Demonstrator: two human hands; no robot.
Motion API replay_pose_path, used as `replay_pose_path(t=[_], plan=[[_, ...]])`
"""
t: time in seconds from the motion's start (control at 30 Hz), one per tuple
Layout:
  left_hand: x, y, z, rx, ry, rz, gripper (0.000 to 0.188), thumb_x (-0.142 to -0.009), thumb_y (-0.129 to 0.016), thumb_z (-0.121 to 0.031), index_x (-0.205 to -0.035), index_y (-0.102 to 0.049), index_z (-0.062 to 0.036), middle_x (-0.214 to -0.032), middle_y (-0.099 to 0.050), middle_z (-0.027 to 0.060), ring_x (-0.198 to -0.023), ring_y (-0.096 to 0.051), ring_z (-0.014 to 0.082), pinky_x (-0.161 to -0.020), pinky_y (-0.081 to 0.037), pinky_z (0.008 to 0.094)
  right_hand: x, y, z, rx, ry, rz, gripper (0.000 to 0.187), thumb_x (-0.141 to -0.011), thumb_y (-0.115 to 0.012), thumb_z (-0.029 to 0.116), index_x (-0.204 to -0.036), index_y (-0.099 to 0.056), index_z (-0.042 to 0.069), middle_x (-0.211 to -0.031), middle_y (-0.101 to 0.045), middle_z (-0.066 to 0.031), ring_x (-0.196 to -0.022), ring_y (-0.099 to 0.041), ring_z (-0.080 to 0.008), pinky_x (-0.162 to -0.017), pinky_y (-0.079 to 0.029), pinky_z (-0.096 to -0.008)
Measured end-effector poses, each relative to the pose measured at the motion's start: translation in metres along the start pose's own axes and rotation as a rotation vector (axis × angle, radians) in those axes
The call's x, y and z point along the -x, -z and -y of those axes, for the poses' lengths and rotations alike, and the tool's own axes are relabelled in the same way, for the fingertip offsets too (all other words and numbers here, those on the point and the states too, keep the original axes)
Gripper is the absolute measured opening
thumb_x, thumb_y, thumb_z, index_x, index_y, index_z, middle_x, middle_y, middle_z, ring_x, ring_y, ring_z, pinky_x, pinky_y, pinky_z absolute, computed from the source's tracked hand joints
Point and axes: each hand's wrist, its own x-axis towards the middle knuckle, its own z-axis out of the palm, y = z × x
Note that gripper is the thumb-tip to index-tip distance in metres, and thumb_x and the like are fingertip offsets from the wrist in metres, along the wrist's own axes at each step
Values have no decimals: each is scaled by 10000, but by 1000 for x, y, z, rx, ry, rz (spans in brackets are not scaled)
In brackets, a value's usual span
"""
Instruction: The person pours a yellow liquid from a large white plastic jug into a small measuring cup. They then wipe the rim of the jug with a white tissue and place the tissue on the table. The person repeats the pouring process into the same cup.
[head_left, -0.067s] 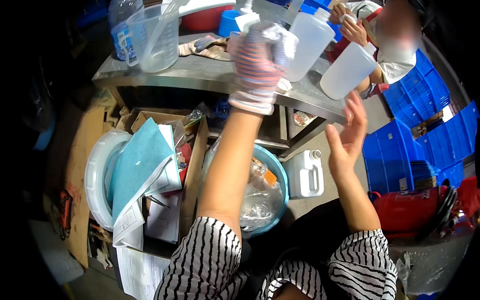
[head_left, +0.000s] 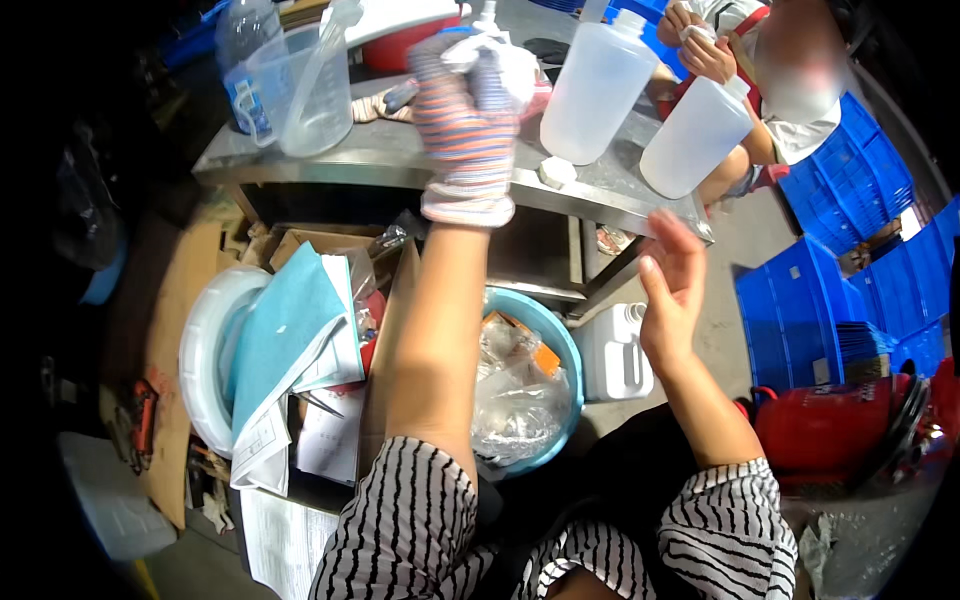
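Observation:
My left hand (head_left: 465,140), in a striped knit glove, is raised over the metal workbench (head_left: 380,150). Its fingers are closed round a crumpled white cloth (head_left: 517,72). Bare and with its fingers apart, my right hand (head_left: 675,300) hovers just in front of the bench's right corner, holding nothing. Two translucent white plastic bottles stand on the bench to the right of the glove: a taller bottle (head_left: 600,95) and, beside the edge, another bottle (head_left: 697,140). A small white cap-like piece (head_left: 557,172) lies at the bench's front edge.
On the bench's left are a clear measuring jug (head_left: 315,100) and a large water bottle (head_left: 250,60). Below stand a blue basin (head_left: 572,350) of plastic bags, a white jerrycan (head_left: 612,360) and a box with papers. Blue crates (head_left: 790,310) and a co-worker (head_left: 790,120) are at right.
My left hand has moved left with the white cloth, away from the taller bottle. My right hand has shifted slightly left and down, still open.

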Motion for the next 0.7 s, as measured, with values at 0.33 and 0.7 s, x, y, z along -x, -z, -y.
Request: replay_pose_path(t=[0.33,0.7], plan=[[160,-103,-88,-291,-263,948,304,-797,-600,-240,-1028,-596,-42,-865,-645,165,-787,-626,345,-712,-494,442,17,92,-9,-656,-590,-68,533,-1006,-357,479,-1298,-477,50,-1216,-586,-67,-1090,-568,-172,-953,-437,-350],[221,-102,-90,231,-126,886,431,-817,-599,-145,-1225,-512,-38,-1157,-602,201,-1004,-594,424,-896,-485,473,33,161,9,-373,-684,-34,315,-947,-554,190,-1230,-532,52,-1172,-621,-49,-1063,-592,-169,-952,-439,-335]])
